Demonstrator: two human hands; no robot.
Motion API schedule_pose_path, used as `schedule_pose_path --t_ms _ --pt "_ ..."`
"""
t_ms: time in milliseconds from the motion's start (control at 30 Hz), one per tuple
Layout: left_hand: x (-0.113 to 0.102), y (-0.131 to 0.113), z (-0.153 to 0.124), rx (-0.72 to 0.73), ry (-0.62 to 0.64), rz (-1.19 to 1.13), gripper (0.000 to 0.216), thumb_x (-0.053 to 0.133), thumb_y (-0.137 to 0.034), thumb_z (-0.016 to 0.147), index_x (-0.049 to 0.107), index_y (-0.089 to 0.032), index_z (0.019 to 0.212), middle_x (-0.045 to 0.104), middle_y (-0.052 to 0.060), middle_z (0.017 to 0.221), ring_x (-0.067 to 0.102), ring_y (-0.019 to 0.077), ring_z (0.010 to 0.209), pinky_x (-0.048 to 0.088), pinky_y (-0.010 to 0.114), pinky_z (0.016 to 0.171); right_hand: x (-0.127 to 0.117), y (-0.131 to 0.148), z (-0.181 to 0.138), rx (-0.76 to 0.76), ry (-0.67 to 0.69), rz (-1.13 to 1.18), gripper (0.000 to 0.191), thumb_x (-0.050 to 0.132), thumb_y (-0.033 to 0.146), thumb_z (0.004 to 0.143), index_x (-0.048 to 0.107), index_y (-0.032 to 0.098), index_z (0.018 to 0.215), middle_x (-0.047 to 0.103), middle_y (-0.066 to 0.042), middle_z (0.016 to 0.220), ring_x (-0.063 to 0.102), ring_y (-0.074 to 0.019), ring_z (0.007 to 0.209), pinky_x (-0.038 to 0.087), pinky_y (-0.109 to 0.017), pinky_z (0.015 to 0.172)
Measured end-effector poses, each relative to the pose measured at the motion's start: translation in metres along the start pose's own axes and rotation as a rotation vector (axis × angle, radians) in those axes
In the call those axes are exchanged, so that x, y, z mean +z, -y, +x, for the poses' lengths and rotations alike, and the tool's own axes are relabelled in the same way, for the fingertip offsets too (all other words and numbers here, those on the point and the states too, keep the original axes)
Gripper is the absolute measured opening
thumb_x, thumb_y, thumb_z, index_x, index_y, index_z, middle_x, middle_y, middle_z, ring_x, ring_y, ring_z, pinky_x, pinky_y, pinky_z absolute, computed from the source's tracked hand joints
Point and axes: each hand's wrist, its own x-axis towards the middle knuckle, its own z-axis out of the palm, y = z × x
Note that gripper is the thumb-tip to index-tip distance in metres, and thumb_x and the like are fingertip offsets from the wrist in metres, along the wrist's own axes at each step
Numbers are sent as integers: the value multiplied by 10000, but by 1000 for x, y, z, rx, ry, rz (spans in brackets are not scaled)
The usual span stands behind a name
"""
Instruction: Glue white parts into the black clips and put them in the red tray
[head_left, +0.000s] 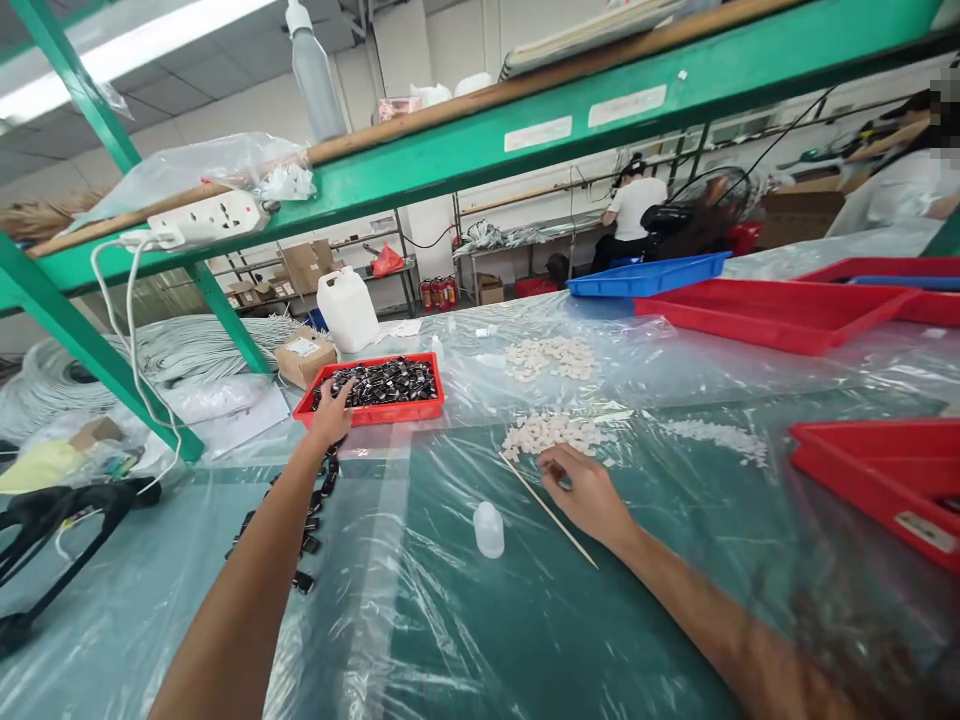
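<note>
My left hand (331, 412) reaches over the near left corner of a red tray (397, 411) heaped with small black parts (394, 381). Its fingers are apart and touch or hover just above the heap. More black parts (303, 582) lie in loose rows on the plastic sheet, partly behind my left forearm. My right hand (589, 490) is at the near edge of a pile of small whitish pieces (551, 434), fingers curled to a pinch; whatever is between the fingertips is too small to make out. Beside it lie a thin wooden stick (551, 513) and a translucent cap-like cup (489, 530).
Farther back is another whitish pile (551, 357), with clear bits (720, 438) to the right. Red trays (765, 312) and a blue tray (649, 274) stand right. A white jug (348, 308) and cardboard box (306, 357) stand behind the parts tray. A green shelf (450, 165) crosses overhead.
</note>
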Motion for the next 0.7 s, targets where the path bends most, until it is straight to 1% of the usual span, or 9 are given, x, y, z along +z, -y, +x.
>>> schedule_pose_path --t_ms 33,100,267,333,367,433,500,600,700 --pt "-2 4 0 -39 1 39 248 600 -278 1049 593 -144 1258 619 72 1280 681 208 1086 576 407 915 0 -1 -1 1 2 7 175 652 306 996 739 236 861 735 -13 786 682 -128 610 538 -229 607" --pt "-2 7 -16 -102 11 113 251 618 -258 1040 590 -154 1267 610 82 1315 663 227 1139 561 445 944 1 -1 -2 -1 4 15 189 624 276 1003 745 232 864 752 -29 825 691 -121 634 535 -226 628" --pt "7 10 -94 -250 24 265 236 633 -267 1027 611 -165 1239 601 75 1339 632 254 1206 535 472 995 1 5 -3 -28 27 -9 202 576 231 996 748 218 891 746 -41 847 670 -112 642 506 -225 621" --pt "10 15 -115 -313 48 300 248 634 -280 1027 608 -164 1245 611 75 1322 639 252 1194 536 472 992 1 9 -4 -48 74 -29 210 554 216 993 745 217 907 755 -55 886 665 -119 667 517 -240 653" --pt "11 17 -121 -337 68 311 257 634 -286 1028 604 -164 1251 614 76 1315 645 249 1184 540 470 986 1 12 -6 -59 109 -39 206 552 211 988 746 218 920 766 -64 916 669 -126 683 527 -251 674" --pt "13 22 -126 -362 115 322 273 632 -297 1030 594 -165 1266 617 77 1310 657 242 1162 552 459 967 0 20 -8 -80 193 -56 193 560 199 969 751 223 954 792 -80 980 680 -142 705 548 -275 705" --pt "15 26 -125 -360 156 328 273 627 -296 1034 591 -167 1271 618 78 1308 664 236 1148 561 448 955 -1 29 -10 -95 289 -66 210 565 177 953 759 234 1008 808 -77 1034 686 -144 691 563 -287 702" --pt "16 28 -121 -320 202 334 265 619 -280 1040 587 -172 1280 631 72 1285 677 223 1116 572 431 935 -5 42 -13 -95 433 -70 249 573 164 965 763 265 1090 808 -44 1068 683 -128 642 575 -271 633" --pt "20 29 -119 -287 213 352 298 613 -294 1043 565 -179 1314 625 75 1296 678 225 1114 571 436 936 -7 52 -16 -76 571 -68 302 543 169 989 750 293 1172 803 -39 1129 688 -122 633 609 -273 585"
